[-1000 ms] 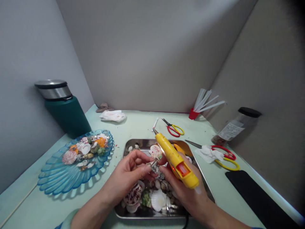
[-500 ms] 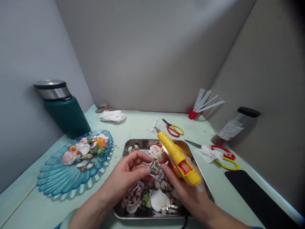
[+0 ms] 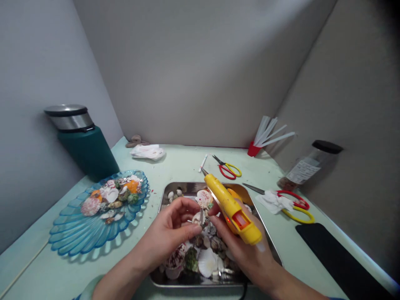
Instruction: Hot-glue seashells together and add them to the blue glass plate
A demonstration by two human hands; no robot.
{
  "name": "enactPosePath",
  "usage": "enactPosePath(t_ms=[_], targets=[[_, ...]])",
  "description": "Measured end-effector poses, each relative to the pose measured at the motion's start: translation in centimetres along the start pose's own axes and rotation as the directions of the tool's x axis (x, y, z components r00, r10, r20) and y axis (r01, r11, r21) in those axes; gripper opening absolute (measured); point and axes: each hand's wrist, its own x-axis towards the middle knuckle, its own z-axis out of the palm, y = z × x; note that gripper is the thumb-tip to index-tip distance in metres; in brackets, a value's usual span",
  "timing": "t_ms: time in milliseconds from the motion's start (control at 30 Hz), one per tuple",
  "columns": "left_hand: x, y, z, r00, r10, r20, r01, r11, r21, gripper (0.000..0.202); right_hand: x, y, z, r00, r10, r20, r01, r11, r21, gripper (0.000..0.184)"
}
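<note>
So the left hand (image 3: 170, 225) has a small greyish shell piece (image 3: 202, 216) pinched between thumb and fingers, up over the middle of the metal tray (image 3: 200, 286). The right hand (image 3: 246, 246) is wrapped around a yellow glue gun (image 3: 223, 196), and its thumb and fingertip are just beside the piece. Can't tell if they're touching it.

What bugs me: there's a red light glowing on the gun, so I'd assume it's hot. The nozzle points to the far side, away from the fingers, but with the right hand juggling 2 jobs, a careless wrist twist could swing that tip onto the left thumb. The piece is tiny too, so a loose pinch could drop it among the other shells, around that white scallop shell (image 3: 208, 263) on the near side, and good luck spotting it. A black cord (image 3: 244, 288) by the near rim, toward the right, is probably the gun's; if it snags, it could jerk the aim. Stray glue might also hit the small scissors (image 3: 229, 171) farther out. Blue plate (image 3: 75, 233) on the left looks safe enough.
</note>
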Motion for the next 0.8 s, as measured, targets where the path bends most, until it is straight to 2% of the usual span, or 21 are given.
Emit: enactPosePath(t_ms=[133,400,800], targets=[[0.05,-0.18,0.08,0.999,0.017,0.027,-0.016,0.999,-0.035,0.028,0.1,0.11,0.01,1.0,-0.014,0.005,0.014,1.0,-0.014,0.01],[-0.1,-0.21,0.19,0.998,0.033,0.049,-0.034,0.999,0.014,0.024,0.02,0.05,-0.01,1.0,0.024,0.017,-0.024,1.0,0.019,0.011],[-0.01,-0.12,0.17,1.0,0.017,0.018,-0.018,0.998,0.054,0.026,-0.02,0.24,-0.17,1.0,0.008,0.028,-0.008,1.0,-0.016,0.013]])
